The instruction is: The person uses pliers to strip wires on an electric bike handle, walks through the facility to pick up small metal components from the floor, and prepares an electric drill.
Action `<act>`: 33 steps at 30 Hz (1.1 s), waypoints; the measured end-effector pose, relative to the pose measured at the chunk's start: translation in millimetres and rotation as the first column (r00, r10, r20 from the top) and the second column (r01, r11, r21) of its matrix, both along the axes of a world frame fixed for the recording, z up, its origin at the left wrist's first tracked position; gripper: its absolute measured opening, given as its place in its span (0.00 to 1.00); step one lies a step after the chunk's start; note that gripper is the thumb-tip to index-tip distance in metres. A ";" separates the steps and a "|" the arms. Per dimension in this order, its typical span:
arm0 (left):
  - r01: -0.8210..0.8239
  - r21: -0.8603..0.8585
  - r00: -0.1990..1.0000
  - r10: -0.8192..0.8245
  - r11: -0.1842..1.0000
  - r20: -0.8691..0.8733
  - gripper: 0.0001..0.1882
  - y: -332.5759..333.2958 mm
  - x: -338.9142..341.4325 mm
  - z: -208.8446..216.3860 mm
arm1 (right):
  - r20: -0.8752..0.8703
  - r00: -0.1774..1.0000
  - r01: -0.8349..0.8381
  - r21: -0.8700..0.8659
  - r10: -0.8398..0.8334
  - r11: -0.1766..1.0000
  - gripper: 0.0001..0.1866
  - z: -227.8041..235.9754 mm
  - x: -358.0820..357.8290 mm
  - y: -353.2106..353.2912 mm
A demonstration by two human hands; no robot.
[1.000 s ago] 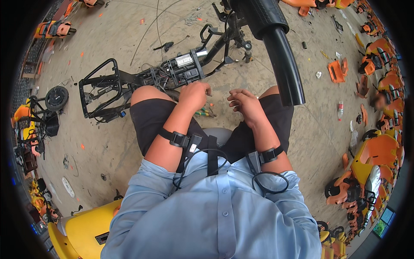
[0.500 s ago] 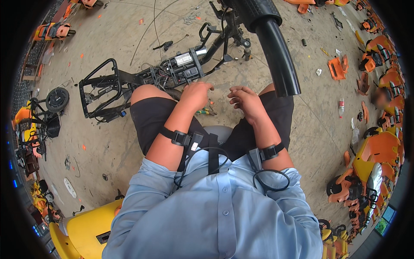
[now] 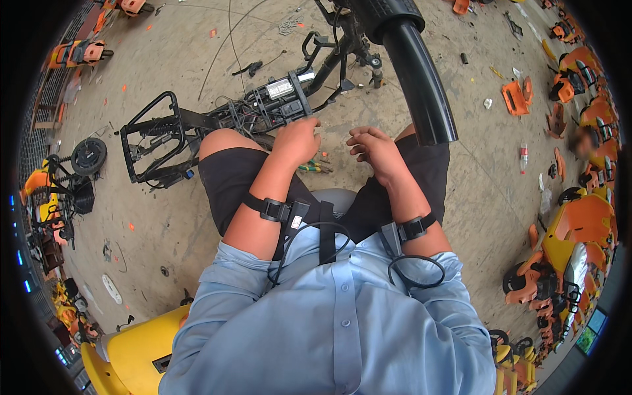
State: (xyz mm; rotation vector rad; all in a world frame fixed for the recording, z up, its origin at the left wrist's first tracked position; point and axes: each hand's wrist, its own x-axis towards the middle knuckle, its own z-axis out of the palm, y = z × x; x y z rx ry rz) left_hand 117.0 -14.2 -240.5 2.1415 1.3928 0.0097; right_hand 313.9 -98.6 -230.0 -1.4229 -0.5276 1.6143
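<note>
Between my knees, my left hand [image 3: 297,141] hovers over my left thigh with its fingers loosely bent, holding nothing that I can see. It is nearest to the electronics box [image 3: 288,107] on a stripped black scooter frame [image 3: 214,120] lying beyond my legs. To its right, my right hand [image 3: 374,154] is raised with the fingers half curled and apart, nothing in it. A tool with yellow-green handles, seemingly pliers [image 3: 311,169], lies on the floor below and between the hands. Over my right knee reaches a thick black tube [image 3: 421,89].
Orange and yellow scooter bodies [image 3: 573,220] line the right side. A loose wheel [image 3: 88,156] stands by a partly stripped scooter on the left. Behind me on the left is a yellow body panel [image 3: 131,352]. An orange shell [image 3: 515,99] and a bottle [image 3: 524,158] lie on the concrete floor.
My left hand has turned slightly, its fingers now pointing more upward. My right hand has shifted a little to the left. The view has tilted slightly.
</note>
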 end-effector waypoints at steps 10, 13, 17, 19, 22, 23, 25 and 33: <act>-0.294 0.043 0.838 0.236 0.955 0.492 0.12 4.8 7.7 30.7 | 0.010 1.000 -0.014 0.013 0.014 1.000 0.11 -3.3 1.2 5.3; -0.395 0.129 0.660 0.184 0.910 0.728 0.12 2.8 8.8 60.1 | 0.021 1.000 0.002 0.017 -0.003 1.000 0.11 -8.7 4.0 5.8; -0.514 0.473 0.562 -0.136 0.715 0.816 0.10 -3.3 0.6 131.6 | 0.083 0.997 -0.006 0.007 0.006 1.000 0.13 -19.9 12.2 10.0; -0.555 0.528 0.435 -0.316 0.643 0.843 0.14 -12.8 -0.9 169.1 | 0.095 0.995 0.022 -0.032 -0.018 0.999 0.14 -12.2 14.0 11.4; -0.391 0.777 0.481 -0.610 0.494 0.630 0.15 -18.6 3.1 217.4 | 0.254 0.967 -0.018 -0.046 0.029 0.999 0.14 -29.0 21.2 11.0; -0.331 0.842 0.480 -0.692 0.427 0.539 0.15 -19.4 10.6 228.3 | 0.418 0.899 -0.122 -0.046 0.131 0.991 0.16 -34.6 21.4 9.1; -0.178 0.928 0.508 -0.777 0.326 0.371 0.14 -27.5 24.8 254.9 | 0.783 0.532 -0.501 -0.017 0.324 0.865 0.16 -65.3 8.6 15.2; 0.156 0.916 0.471 -0.843 0.371 0.261 0.14 -21.0 50.1 259.4 | 0.027 -0.164 -0.877 -0.462 0.986 -0.133 0.17 -237.1 -25.7 22.5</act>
